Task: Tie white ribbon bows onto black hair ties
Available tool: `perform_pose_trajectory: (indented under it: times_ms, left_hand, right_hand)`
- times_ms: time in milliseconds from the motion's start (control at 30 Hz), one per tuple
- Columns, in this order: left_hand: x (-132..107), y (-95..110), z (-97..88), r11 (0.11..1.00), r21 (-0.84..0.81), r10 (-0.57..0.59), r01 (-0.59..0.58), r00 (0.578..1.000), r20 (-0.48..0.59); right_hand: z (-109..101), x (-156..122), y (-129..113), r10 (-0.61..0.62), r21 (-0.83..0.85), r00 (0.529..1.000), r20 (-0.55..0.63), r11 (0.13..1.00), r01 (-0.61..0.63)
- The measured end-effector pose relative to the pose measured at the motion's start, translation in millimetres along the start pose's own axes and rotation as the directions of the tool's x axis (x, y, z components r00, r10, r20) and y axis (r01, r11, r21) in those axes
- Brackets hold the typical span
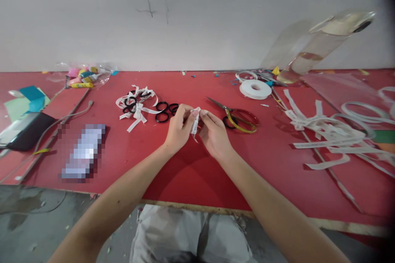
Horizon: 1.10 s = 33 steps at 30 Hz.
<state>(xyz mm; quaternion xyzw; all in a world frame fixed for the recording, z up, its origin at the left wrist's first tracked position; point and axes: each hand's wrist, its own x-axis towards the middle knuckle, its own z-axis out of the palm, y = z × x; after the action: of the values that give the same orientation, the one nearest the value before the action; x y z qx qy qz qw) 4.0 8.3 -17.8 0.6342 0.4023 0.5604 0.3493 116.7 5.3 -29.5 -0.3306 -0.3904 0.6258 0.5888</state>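
Between my two hands is a white printed ribbon [195, 124], its end hanging down above the red table. My left hand [180, 128] pinches it from the left, thumb and fingers pressed together. From the other side my right hand [215, 131] pinches the same ribbon near its top. Several black hair ties [162, 112] lie just left of my left hand. Beyond them is a pile of black hair ties with white ribbon bows [135, 107]. Scissors with yellow handles [239, 119] rest to the right of my right hand, over another black ring.
A white ribbon roll [255, 89] sits at the back right, near a tilted-looking clear bottle [321, 49]. Loose white ribbons [330, 135] spread over the right side. On the left lie a blurred phone [84, 152], a dark case [29, 131] and a cable [66, 116].
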Motion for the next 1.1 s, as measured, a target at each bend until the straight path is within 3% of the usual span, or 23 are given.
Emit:
perform_pose_trajectory:
  times_ms: [167, 300, 467, 667, 1100]
  left_hand:
    - [-0.2, 0.4, -0.8, 0.997, 0.081, -0.006, 0.008, 1.0, -0.023]
    - [-1.9, -2.3, -0.7, 0.965, 0.255, -0.044, 0.055, 0.998, -0.048]
    - [-5.0, -4.7, 6.6, 0.911, 0.406, -0.066, 0.069, 0.998, -0.021]
    - [-11.4, -1.1, 16.8, 0.933, 0.356, -0.058, 0.058, 0.998, -0.013]
    - [-10.0, 4.9, 16.7, 0.989, 0.115, -0.084, 0.091, 0.994, -0.068]
  right_hand:
    - [1.9, -4.1, 1.2, -0.077, -0.201, 0.995, -0.056, 0.977, 0.064]
    - [7.0, -10.8, 4.9, -0.198, -0.452, 0.978, -0.069, 0.88, 0.147]
    - [15.9, -15.0, 12.6, -0.301, -0.525, 0.939, -0.167, 0.834, 0.173]
    - [15.5, -12.7, 13.4, -0.39, -0.59, 0.889, -0.241, 0.786, 0.185]
    - [10.4, -10.5, 3.3, -0.464, -0.658, 0.861, -0.209, 0.718, 0.227]
